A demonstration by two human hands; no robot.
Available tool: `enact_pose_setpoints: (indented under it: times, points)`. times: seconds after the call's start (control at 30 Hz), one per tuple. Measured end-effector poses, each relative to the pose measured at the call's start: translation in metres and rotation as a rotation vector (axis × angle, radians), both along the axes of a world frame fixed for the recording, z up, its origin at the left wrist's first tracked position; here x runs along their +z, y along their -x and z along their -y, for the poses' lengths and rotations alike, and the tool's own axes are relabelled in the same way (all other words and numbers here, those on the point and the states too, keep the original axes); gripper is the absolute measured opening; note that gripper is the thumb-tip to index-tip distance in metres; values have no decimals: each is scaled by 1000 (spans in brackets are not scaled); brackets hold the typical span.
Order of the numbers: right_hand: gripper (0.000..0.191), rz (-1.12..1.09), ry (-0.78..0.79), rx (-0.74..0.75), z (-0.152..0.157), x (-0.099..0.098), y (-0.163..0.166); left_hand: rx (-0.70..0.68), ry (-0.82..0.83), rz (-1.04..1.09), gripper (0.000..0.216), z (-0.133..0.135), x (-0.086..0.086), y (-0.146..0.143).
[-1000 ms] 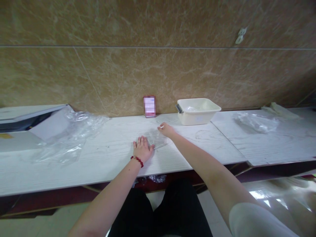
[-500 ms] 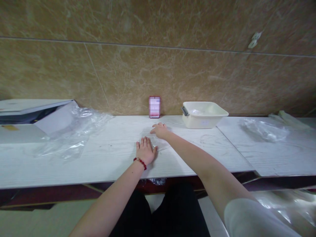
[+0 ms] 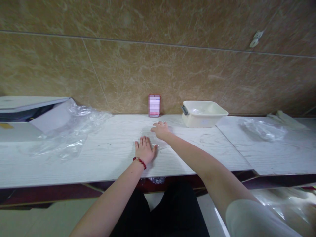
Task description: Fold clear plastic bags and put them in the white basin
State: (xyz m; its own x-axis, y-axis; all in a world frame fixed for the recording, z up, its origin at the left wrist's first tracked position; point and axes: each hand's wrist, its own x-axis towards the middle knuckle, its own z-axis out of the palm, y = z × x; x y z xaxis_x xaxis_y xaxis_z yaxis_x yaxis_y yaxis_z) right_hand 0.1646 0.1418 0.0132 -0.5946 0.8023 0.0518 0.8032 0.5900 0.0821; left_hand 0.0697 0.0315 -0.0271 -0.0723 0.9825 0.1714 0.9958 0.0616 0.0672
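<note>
My left hand, with a red bead bracelet at the wrist, lies flat with fingers spread on the near edge of a small clear plastic bag on the white table. Farther back, my right hand rests palm down on the same bag's far edge, fingers stretched toward the wall. The bag is thin and hard to make out between the two hands.
A cream plastic tub stands at the back right near the wall, a small pink card leans against the wall beside it. Crumpled clear plastic and flat boxes lie at the left; another clear bag lies right.
My right hand, which pinched something small and white a second ago, now lies flat on the bag and has shifted slightly left. My left hand stayed in place.
</note>
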Motion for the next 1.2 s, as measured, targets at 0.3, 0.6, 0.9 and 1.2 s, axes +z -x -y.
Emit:
enact_pose_setpoints:
  times: [0.3,0.6,0.9,1.2]
  points:
    - [37,11,48,21,-5,2,6,66,-58,-1,66,4,0,-3]
    - [36,37,41,-8,-6,2,4,50,-80,10,65,4,1,-2]
    - [38,-99,59,-117,-3,8,-15,44,-20,16,66,2,1,0]
    - [40,-227,201,-46,44,-15,-19,40,-20,14,66,3,0,0]
